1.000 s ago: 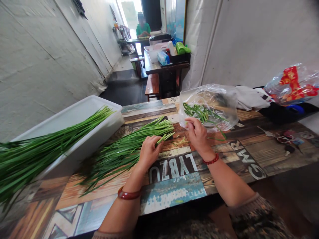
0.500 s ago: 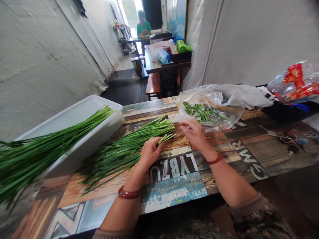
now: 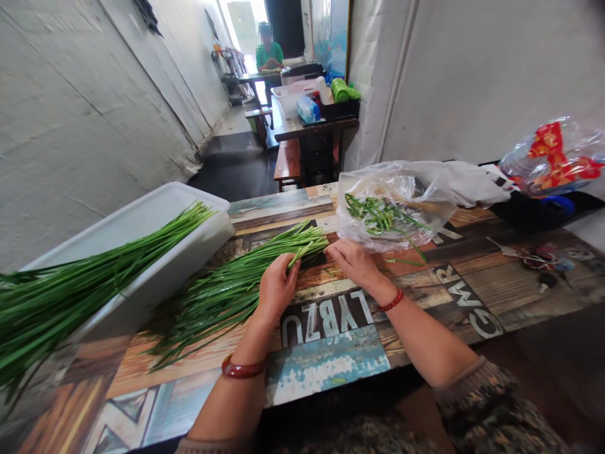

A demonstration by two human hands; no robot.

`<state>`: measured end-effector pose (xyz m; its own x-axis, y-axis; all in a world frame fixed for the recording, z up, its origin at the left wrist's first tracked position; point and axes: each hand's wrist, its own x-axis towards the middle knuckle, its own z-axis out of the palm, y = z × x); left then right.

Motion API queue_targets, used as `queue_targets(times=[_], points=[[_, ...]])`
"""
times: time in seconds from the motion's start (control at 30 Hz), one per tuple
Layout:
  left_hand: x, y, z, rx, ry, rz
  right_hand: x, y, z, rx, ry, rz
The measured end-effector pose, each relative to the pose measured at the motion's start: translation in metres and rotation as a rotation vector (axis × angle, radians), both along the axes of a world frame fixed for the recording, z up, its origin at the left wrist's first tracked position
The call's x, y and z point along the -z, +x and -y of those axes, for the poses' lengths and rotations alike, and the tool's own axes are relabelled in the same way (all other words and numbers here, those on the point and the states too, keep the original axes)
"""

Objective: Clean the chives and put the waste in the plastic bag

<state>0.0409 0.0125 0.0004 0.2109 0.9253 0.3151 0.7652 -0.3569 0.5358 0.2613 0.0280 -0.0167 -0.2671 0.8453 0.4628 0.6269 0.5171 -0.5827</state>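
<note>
My left hand [image 3: 278, 284] is closed around the pale stem ends of a few garlic chives, at the near side of a larger bunch of garlic chives [image 3: 231, 271] spread on the table. Just to the right, my right hand [image 3: 353, 261] has its thumb and fingertips pinched together near the bunch's stem ends. Whatever those fingertips hold is too small to make out. Small trimmings lie on the wood between the hands. Beyond my right hand, a clear plastic bag [image 3: 444, 205] holds green and pale scraps [image 3: 378, 213].
A white plastic tub [image 3: 210, 243] at left holds more garlic chives [image 3: 118, 268], their leaves hanging over its near side. Keys [image 3: 546, 277] and a red-printed plastic package [image 3: 548, 157] are at right. Farther off, a person in green [image 3: 269, 55] sits behind another table.
My right hand has moved slightly left, and its fingers have drawn together. My left hand stays around the stems, turned a little more upright. The view has shifted slightly.
</note>
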Motion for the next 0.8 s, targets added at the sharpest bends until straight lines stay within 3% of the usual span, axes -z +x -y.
queue_targets(times=[0.1, 0.3, 0.47, 0.57, 0.7, 0.8], points=[[-0.0004, 0.0003, 0.0012, -0.052, -0.003, -0.019, 0.0033, -0.0082, 0.0005, -0.067, 0.06, 0.114], [0.0016, 0.0002, 0.0021, -0.065, -0.007, -0.088, 0.004, -0.01, 0.0013, 0.049, 0.036, 0.307], [0.0022, -0.0009, 0.0007, -0.024, 0.021, -0.044, 0.0021, -0.0092, 0.0026, 0.067, 0.016, 0.363], [0.0006, -0.0011, -0.0004, -0.006, 0.057, -0.027, 0.0026, -0.0083, 0.0031, 0.051, 0.01, 0.286], [-0.0007, -0.0006, -0.0014, 0.021, 0.133, -0.027, 0.0033, -0.0055, 0.0025, -0.023, -0.032, 0.017], [-0.0009, 0.0006, -0.0001, 0.047, 0.105, -0.09, 0.0017, -0.0047, 0.0027, -0.078, -0.072, -0.12]])
